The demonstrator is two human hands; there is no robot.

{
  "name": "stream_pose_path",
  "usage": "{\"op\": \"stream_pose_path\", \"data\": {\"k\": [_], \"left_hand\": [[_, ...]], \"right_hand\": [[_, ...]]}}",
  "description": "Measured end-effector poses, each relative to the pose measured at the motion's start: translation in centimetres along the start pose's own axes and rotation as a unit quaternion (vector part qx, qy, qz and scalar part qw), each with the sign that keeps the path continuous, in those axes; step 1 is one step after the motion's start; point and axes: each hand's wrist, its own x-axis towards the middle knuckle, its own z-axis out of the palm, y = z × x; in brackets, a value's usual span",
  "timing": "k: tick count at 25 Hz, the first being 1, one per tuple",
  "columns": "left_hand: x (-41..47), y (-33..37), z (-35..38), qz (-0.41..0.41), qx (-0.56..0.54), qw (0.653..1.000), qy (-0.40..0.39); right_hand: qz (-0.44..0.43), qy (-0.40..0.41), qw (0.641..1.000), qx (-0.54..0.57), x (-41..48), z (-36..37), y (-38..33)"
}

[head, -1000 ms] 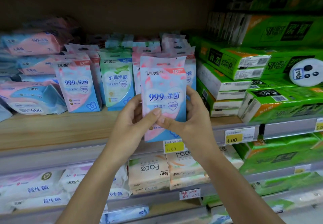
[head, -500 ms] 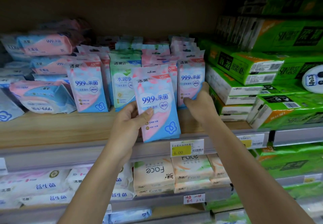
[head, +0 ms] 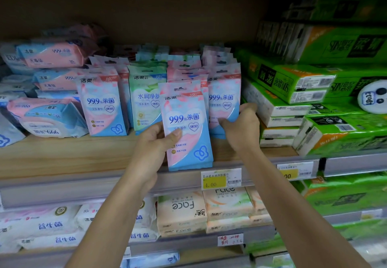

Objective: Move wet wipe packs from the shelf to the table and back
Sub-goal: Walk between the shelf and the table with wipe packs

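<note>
Head view: the wooden shelf point(head: 62, 159) runs just above the yellow price tag point(head: 215, 182), which serves as the reference point throughout. Above and to the right of the tag, the green tissue stacks point(head: 293, 83) sit close against the right end of the stock. Directly above the tag and extending to its left, the row of upright wet wipe packs point(head: 146, 98) stands several deep, each pack leaning on the next. The front pack point(head: 188, 125) stands up and to the left of the tag, its lower edge at the shelf lip; whether it rests on the board or hangs clear cannot be told. The end pack point(head: 222, 102) stands straight above the tag, beside the tissue stacks. The left hand point(head: 150, 150), left of the tag, holds the front pack with the thumb across its face and the fingers out of sight behind it. The right hand point(head: 240, 127), above and right of the tag, grips the end pack at its lower right corner. The table is not in view. Hazards: a single-handed grip on slick film probably allows the front pack to slide out and drop past the lip. Drawing the end pack forward may drag its neighbours over, since they lean together. The narrow gap beside the tissue stacks may snag the pack or the knuckles.
</note>
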Motion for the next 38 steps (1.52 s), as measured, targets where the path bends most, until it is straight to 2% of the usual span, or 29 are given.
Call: {"op": "stream_pose_path", "data": {"k": [8,10,12,14,18,24,30,35,38], "left_hand": [[-0.1,0.3,0.8,0.022,-0.022,0.999,-0.009],[-0.4,0.4,0.9,0.032,-0.026,0.999,-0.009],[-1.2,0.8,0.6,0.04,-0.036,0.999,-0.004],[-2.5,1.0,-0.1,0.048,-0.044,0.998,0.002],[-6.6,0.1,-2.0,0.065,-0.057,0.995,0.058],[-15.7,-4.5,-4.4,0.053,-0.042,0.971,0.231],[-28.7,-10.2,-2.2,0.002,-0.065,0.896,0.44],[-40.1,-13.4,0.7,-0.021,-0.104,0.786,0.609],[-46.6,-14.7,3.0,-0.01,-0.125,0.701,0.702]], "right_hand": [[-0.062,0.065,0.985,0.148,-2.4,-2.1,-0.4],[-0.065,0.051,0.97,0.23,-2.9,-3.6,-0.5],[-0.039,-0.001,0.94,0.34,-3.6,-5.4,-0.5],[-0.011,-0.063,0.919,0.388,-4.4,-6.5,-0.2],[0.048,-0.184,0.892,0.409,-7.1,-6.4,1.3],[0.064,-0.423,0.821,0.378,-10.3,-5.6,4.0],[0.117,-0.63,0.705,0.304,-17.0,-2.8,7.6],[0.085,-0.772,0.586,0.231,-26.4,-0.4,7.1],[0.051,-0.847,0.49,0.2,-33.5,-0.1,4.9]]}}
